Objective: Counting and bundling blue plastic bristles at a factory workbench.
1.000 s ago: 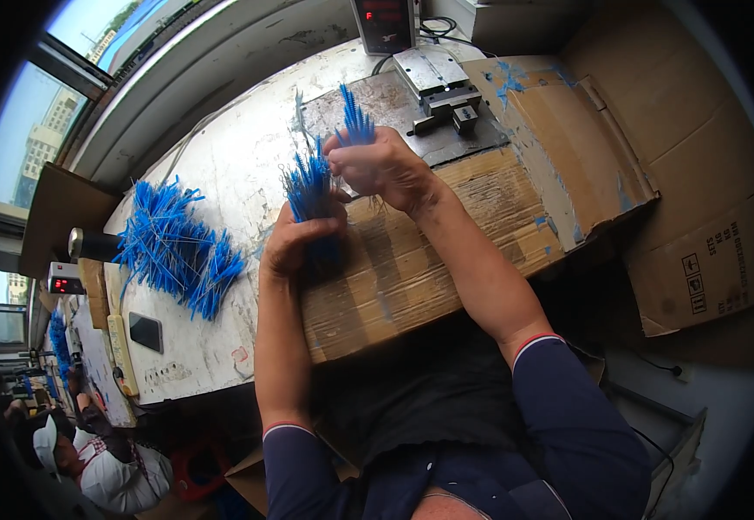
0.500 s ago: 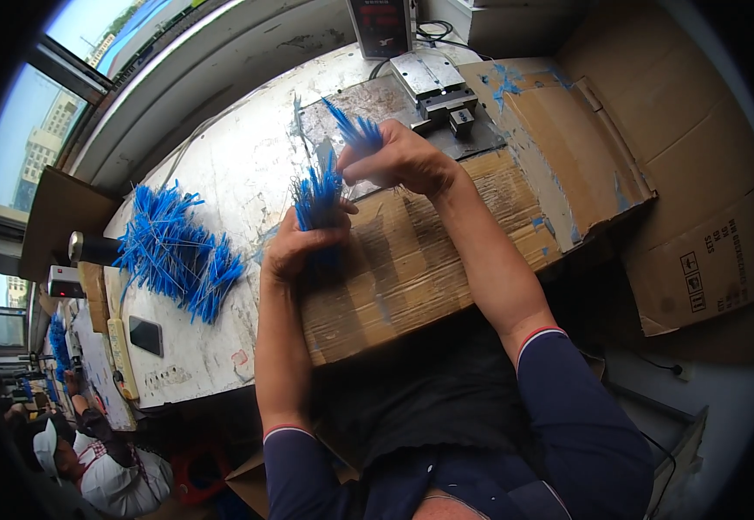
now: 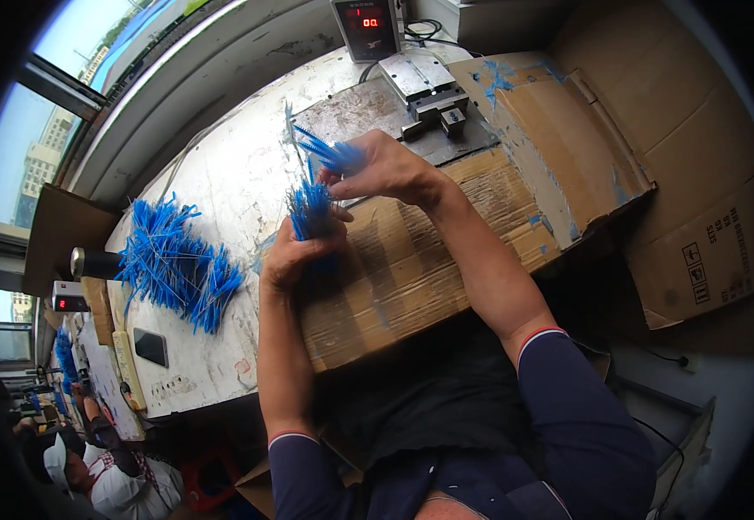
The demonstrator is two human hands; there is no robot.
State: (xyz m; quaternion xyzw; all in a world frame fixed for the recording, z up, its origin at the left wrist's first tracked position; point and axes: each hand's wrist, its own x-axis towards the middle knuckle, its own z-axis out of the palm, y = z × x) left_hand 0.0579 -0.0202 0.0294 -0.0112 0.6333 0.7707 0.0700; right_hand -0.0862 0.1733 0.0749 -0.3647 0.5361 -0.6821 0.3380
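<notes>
My left hand is wrapped round an upright bundle of thin blue strips with fine wire-like ends. Just above and to the right, my right hand pinches a smaller bunch of blue strips, slightly blurred, which points up and to the left. The fingertips of my right hand are close to the top of the left bundle; whether they touch a strip there I cannot tell. To the left on the white table lies a large loose pile of blue strips.
Flattened cardboard covers the table's front edge. A metal fixture and a box with a red display stand at the back. A phone, power strip and dark cylinder lie left. A co-worker sits at lower left.
My right hand has shifted a little left and down, and its strips now lean further left over the left bundle. My left hand keeps its grip. The whole view has moved slightly.
</notes>
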